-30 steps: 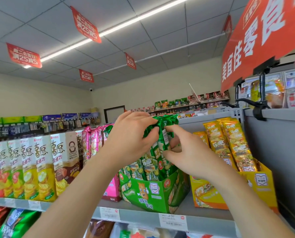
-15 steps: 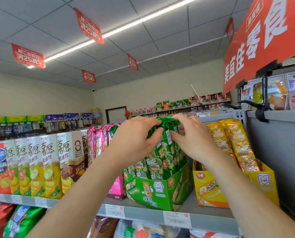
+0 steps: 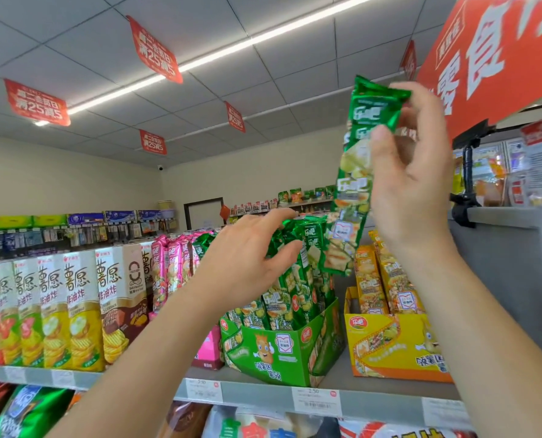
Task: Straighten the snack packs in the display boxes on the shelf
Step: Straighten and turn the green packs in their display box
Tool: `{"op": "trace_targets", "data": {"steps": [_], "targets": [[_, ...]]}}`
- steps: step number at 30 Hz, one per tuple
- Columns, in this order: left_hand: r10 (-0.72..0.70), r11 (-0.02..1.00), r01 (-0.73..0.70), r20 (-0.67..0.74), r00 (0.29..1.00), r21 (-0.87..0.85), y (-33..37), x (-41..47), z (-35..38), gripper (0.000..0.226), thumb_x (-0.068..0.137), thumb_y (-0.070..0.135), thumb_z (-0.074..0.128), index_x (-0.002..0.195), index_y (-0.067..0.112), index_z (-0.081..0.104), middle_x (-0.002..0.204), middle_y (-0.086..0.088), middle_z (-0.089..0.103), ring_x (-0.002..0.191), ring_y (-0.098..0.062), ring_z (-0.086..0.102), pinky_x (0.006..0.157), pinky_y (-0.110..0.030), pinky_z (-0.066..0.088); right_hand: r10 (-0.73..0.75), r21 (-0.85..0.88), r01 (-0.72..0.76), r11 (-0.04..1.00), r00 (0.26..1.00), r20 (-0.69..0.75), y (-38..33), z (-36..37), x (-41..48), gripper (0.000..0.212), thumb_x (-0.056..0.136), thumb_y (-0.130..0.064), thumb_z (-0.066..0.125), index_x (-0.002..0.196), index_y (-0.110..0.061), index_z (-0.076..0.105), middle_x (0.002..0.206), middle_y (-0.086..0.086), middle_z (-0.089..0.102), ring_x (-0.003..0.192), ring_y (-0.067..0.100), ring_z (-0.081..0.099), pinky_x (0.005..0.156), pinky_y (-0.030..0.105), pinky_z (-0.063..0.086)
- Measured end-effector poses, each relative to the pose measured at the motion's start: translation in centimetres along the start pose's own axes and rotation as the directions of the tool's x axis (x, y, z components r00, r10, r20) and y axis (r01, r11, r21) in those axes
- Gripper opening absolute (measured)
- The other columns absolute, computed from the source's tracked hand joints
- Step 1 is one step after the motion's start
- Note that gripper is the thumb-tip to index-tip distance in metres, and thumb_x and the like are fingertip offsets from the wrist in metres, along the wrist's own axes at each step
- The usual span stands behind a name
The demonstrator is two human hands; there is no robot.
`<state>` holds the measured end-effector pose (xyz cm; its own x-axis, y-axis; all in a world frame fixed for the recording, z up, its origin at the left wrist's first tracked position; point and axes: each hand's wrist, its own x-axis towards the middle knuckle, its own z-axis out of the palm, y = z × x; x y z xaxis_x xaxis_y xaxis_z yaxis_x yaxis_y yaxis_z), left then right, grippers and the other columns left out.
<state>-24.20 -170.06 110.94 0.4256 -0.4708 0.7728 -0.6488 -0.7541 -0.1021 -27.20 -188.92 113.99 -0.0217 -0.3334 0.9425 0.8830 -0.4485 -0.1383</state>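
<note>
I see R hand (image 3: 412, 184) pinching a pack (image 3: 356, 172), raised above the green box (image 3: 282, 352); L hand (image 3: 247, 267) grips the packs (image 3: 298, 279) inside.

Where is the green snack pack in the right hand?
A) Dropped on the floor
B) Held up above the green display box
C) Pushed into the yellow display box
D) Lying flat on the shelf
B: the right hand pinches the green snack pack near its top, high over the green display box.
</note>
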Motion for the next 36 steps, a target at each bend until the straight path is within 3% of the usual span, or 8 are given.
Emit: {"op": "trace_targets", "data": {"steps": [6,10,13,18,23,28,32,36], "targets": [[-0.036,0.997,0.042,-0.082,0.996,0.072,1.2,1.1,-0.3,0.042,0.095,0.041,0.051,0.133,0.024,0.057,0.129,0.005,0.062,0.123,-0.017,0.049,0.103,-0.037,0.04,0.284,0.227,-0.283,0.932,0.958,0.028,-0.6,-1.8,-3.3,0.033,0.088,-0.005,0.04,0.111,-0.013,0.062,0.07,0.0,0.053,0.061,0.008,0.042,0.056,0.029,0.04],[0.041,0.998,-0.026,-0.299,0.954,0.055,3.4,-0.5,-0.5,0.031,0.094,0.026,0.055,0.123,0.018,0.065,0.118,0.004,0.067,0.114,-0.014,0.052,0.097,-0.024,0.034,0.58,0.368,-0.638,0.676,0.769,0.268,-0.2,-2.9,-6.2,0.033,0.078,-0.021,0.056,0.105,-0.031,0.072,0.097,-0.001,0.075,0.095,0.017,0.069,0.089,0.04,0.05],[-0.041,0.971,-0.054,-0.383,0.923,-0.233,5.9,-4.2,0.6,0.032,0.091,0.034,0.05,0.114,0.021,0.068,0.101,0.014,0.066,0.096,-0.008,0.058,0.086,-0.021,0.044,0.578,0.472,-0.72,0.509,0.692,0.433,-0.6,-4.0,-8.9,0.032,0.079,-0.016,0.062,0.108,-0.024,0.072,0.1,0.017,0.067,0.088,0.027,0.065,0.081,0.037,0.052],[-0.309,0.483,0.08,-0.085,0.947,-0.872,8.4,-9.8,3.5,0.043,0.089,0.031,0.066,0.13,0.024,0.056,0.116,0.005,0.068,0.11,-0.013,0.063,0.089,-0.032,0.053,0.58,0.439,-0.837,0.327,0.544,0.606,-1.8,-4.5,-14.2,0.019,0.076,-0.02,0.068,0.093,-0.027,0.073,0.097,0.016,0.074,0.078,0.025,0.069,0.071,0.034,0.058],[-0.482,0.189,0.172,0.061,0.874,-0.967,8.2,-12.6,4.7,0.025,0.077,0.018,0.074,0.102,0.017,0.078,0.096,0.004,0.076,0.082,-0.005,0.066,0.071,-0.016,0.053,0.633,0.275,-0.891,0.36,0.45,0.629,-2.6,-5.1,-17.7,0.032,0.071,-0.041,0.074,0.101,-0.031,0.071,0.098,0.011,0.075,0.078,0.023,0.072,0.073,0.041,0.06],[-0.66,-0.064,0.142,0.149,0.737,-0.988,7.0,-14.4,4.8,0.021,0.066,0.031,0.078,0.086,0.027,0.08,0.082,0.007,0.073,0.077,-0.009,0.064,0.074,-0.026,0.051,0.447,-0.001,-0.97,0.243,0.111,0.888,-4.5,-7.2,-20.6,0.055,0.082,-0.064,0.063,0.128,-0.034,0.057,0.094,0.016,0.072,0.065,0.032,0.069,0.057,0.032,0.055],[-0.654,-0.187,0.093,0.195,0.731,-0.978,6.7,-15.5,5.1,0.015,0.074,0.028,0.075,0.082,0.016,0.075,0.084,-0.003,0.066,0.08,-0.016,0.06,0.076,-0.03,0.05,0.531,-0.023,-0.92,0.391,0.205,0.822,-5.5,-7.2,-22.0,0.044,0.081,-0.069,0.058,0.094,-0.027,0.064,0.069,0.012,0.064,0.05,0.024,0.062,0.051,0.028,0.05],[-0.662,-0.079,0.151,0.165,0.731,-0.985,5.9,-16.7,5.0,0.02,0.081,0.039,0.064,0.08,0.021,0.073,0.08,-0.002,0.066,0.077,-0.015,0.063,0.07,-0.028,0.053,0.598,-0.165,-0.778,0.606,0.309,0.739,-6.5,-7.3,-23.0,0.037,0.08,-0.075,0.05,0.101,-0.047,0.062,0.067,0.004,0.066,0.051,0.016,0.065,0.049,0.022,0.049]]}}
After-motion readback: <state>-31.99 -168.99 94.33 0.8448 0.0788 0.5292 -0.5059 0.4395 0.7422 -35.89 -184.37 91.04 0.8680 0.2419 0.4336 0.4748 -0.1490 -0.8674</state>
